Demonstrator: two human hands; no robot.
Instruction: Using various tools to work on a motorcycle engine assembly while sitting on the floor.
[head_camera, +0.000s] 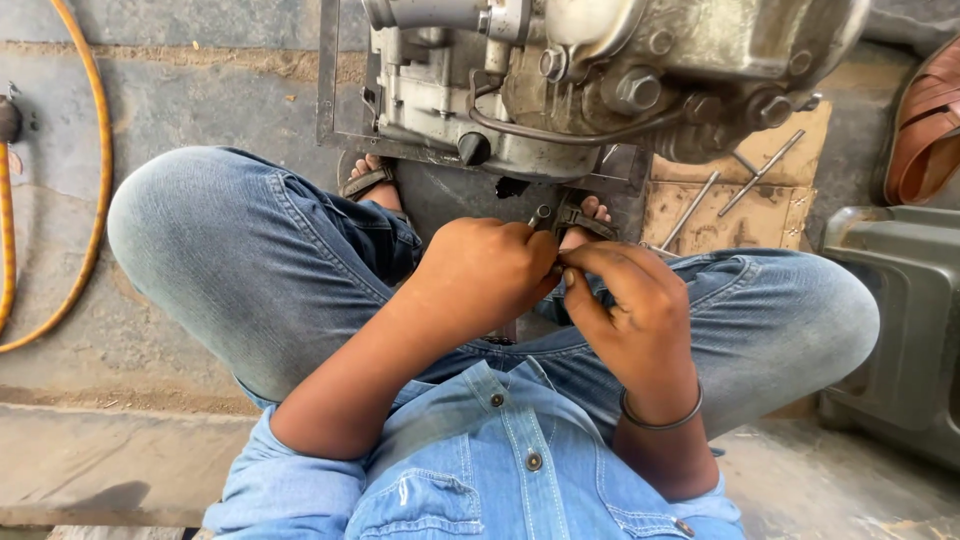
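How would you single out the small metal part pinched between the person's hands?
Start at the grimy grey engine standing on the floor ahead of the squatting person. Just below it, the left hand and right hand meet above the knees. The small metal part pokes up from the left fingertips: short, unlike the long rods on the cardboard.

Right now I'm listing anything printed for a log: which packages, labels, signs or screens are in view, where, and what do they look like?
No labels, signs or screens show.
Flattened cardboard sheet: on the floor right of the engine, brown, worn, with metal rods lying on it.
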